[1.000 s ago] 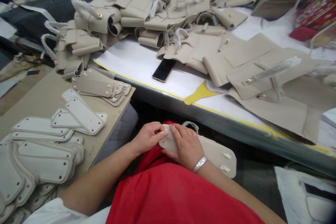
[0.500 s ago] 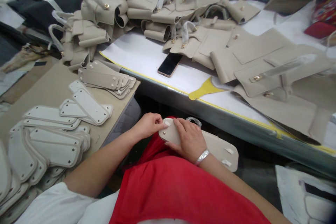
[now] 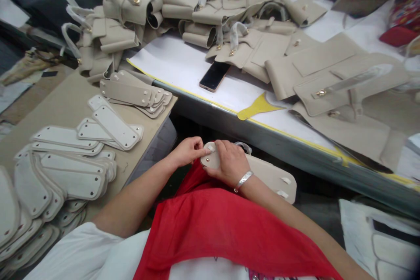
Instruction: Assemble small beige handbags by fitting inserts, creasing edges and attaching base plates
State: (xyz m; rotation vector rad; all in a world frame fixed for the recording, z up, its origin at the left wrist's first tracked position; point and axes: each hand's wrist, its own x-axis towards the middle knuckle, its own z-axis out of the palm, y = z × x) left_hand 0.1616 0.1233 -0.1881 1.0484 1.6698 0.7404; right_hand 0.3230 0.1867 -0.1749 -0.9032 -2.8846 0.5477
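Observation:
Across my lap lies a beige bag base panel (image 3: pixel 273 176), long with rounded ends. My right hand (image 3: pixel 232 162) is wrapped round it near its left end, thumb on the near edge and fingers over the top. My left hand (image 3: pixel 190 152) is closed in a pinch at that end, its thumb tip at a small white tab (image 3: pixel 212 148). Beside the tab a brass-coloured stud (image 3: pixel 208 160) shows. Two more white tabs stick up at the far right end. Part of a clear-wrapped handle (image 3: pixel 243 146) shows behind the panel.
Pale bag bases with holes (image 3: pixel 74 175) are heaped on a board (image 3: pixel 70 96) at left, near a pile of tabbed beige panels (image 3: pixel 131 91). Beige bag bodies (image 3: pixel 243 46), a phone (image 3: pixel 215 76) and a yellow piece (image 3: pixel 257 107) lie on the white table (image 3: pixel 164 59).
Both hands and the panel's left end have shifted slightly up in the view. My left thumb now reaches further onto the white tab, and my right hand sits closer to it.

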